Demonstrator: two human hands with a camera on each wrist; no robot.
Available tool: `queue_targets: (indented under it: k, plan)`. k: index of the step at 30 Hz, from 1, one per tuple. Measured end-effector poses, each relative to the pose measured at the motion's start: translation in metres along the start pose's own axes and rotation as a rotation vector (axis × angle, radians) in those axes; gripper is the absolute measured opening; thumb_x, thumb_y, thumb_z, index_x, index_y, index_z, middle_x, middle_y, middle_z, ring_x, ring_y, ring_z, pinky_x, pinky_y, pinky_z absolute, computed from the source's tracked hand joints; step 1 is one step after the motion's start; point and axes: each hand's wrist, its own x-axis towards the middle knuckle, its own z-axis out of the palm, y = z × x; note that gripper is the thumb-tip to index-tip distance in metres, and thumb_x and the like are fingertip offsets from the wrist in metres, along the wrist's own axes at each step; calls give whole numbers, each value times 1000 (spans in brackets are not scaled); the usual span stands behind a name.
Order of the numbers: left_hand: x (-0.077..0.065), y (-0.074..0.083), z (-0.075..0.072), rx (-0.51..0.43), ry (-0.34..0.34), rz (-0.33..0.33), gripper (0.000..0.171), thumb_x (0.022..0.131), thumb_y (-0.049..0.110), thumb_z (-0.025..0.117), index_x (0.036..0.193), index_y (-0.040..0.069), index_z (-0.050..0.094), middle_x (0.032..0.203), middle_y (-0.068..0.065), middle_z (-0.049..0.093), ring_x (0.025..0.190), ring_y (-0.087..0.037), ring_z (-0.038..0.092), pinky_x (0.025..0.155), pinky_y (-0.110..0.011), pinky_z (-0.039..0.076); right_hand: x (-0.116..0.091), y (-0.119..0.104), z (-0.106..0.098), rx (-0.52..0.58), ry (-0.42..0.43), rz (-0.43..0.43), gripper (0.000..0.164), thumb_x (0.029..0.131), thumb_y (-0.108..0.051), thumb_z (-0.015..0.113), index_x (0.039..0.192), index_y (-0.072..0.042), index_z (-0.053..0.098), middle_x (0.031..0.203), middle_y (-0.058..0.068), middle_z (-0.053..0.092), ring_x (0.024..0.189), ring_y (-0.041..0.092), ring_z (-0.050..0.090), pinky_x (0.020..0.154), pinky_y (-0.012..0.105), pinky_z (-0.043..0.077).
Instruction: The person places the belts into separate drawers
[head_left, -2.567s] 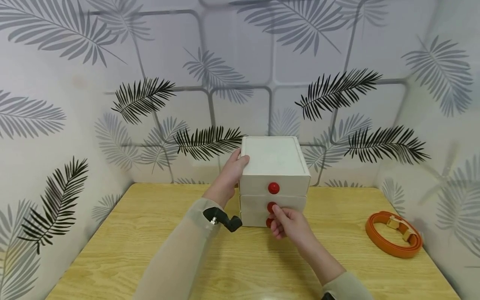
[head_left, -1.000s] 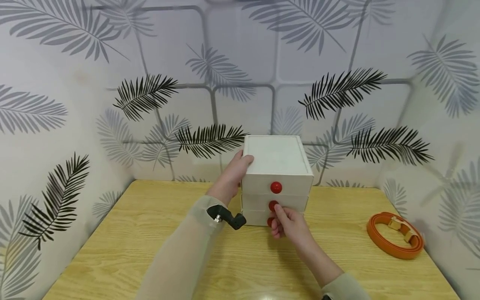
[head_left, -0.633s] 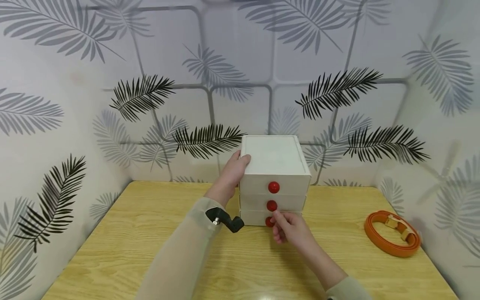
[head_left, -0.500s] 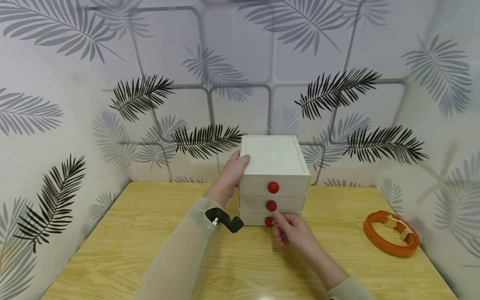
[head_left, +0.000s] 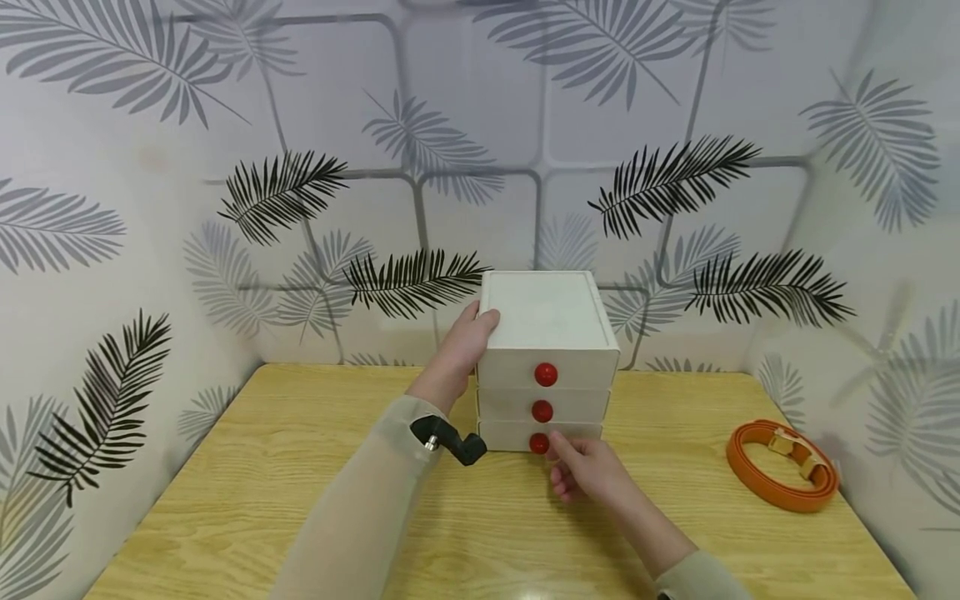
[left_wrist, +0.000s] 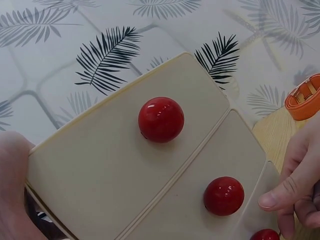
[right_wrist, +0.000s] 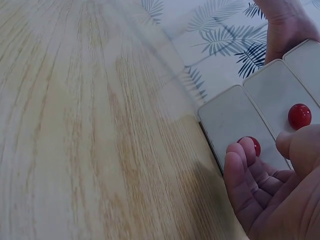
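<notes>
A white cabinet with drawers [head_left: 551, 308] stands on the wooden table near the back wall. Its three fronts each carry a red ball knob: top [head_left: 546, 374], middle [head_left: 542, 411] and bottom [head_left: 539, 443]. My left hand [head_left: 459, 346] grips the cabinet's left side, thumb over the top edge; its other fingers are mostly hidden. Beside the bottom knob is my right hand [head_left: 588, 471], thumb tip just right of it and fingers loosely bent. In the right wrist view its fingertips [right_wrist: 234, 150] overlap the bottom knob [right_wrist: 252, 145], with the thumb held apart.
A coiled orange belt [head_left: 780, 492] with gold-coloured buckles lies at the right side of the table [head_left: 247, 500]. Leaf-patterned walls [head_left: 480, 108] enclose the back and both sides. A black wrist mount [head_left: 450, 439] juts from the left sleeve.
The right hand has let go of the middle knob and moved down beside the bottom knob, so the middle knob is in full view. The left hand keeps its hold on the cabinet.
</notes>
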Motion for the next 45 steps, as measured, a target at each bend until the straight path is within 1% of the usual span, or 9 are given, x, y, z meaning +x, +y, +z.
queue_targets:
  k: [6, 13, 20, 29, 39, 45]
  plan:
    - [0, 0, 0, 7, -3, 9, 68, 116, 45, 45, 177, 23, 26, 173, -15, 37, 151, -41, 42, 121, -66, 35, 3, 3, 0, -8, -7, 19, 54, 118, -42, 55, 115, 9, 72, 77, 10, 68, 64, 18, 66, 61, 33, 61]
    - [1, -2, -1, 6, -6, 12, 69, 116, 45, 45, 177, 22, 24, 175, -15, 35, 153, -41, 39, 122, -66, 33, 8, 5, 1, -2, -42, 26, 56, 117, -46, 54, 105, 6, 70, 77, 9, 69, 63, 16, 67, 60, 31, 61]
    - [1, -2, -1, -1, -9, 12, 69, 116, 46, 45, 177, 22, 25, 175, -15, 34, 154, -41, 38, 123, -66, 32, 14, 7, 4, 12, -64, 18, 57, 117, -47, 54, 97, 4, 67, 74, 7, 69, 61, 16, 66, 59, 32, 60]
    - [1, -2, -1, -7, -5, 8, 69, 116, 46, 45, 177, 23, 25, 175, -14, 34, 154, -41, 38, 123, -66, 32, 18, 8, 7, 22, -57, 53, 56, 117, -45, 54, 98, 6, 69, 75, 8, 69, 62, 15, 67, 60, 33, 62]
    - [2, -4, -2, -5, -12, 28, 68, 116, 45, 45, 177, 22, 26, 175, -14, 35, 155, -40, 37, 124, -66, 30, 19, 7, 9, 30, -56, 57, 56, 118, -44, 54, 97, 6, 69, 74, 7, 69, 61, 14, 68, 59, 31, 62]
    - [2, -4, -1, -7, -14, 26, 68, 116, 45, 45, 177, 22, 26, 174, -15, 36, 154, -41, 38, 123, -66, 31, 18, 6, 9, 24, -58, 51, 56, 118, -45, 54, 98, 6, 69, 75, 8, 69, 60, 15, 67, 59, 31, 61]
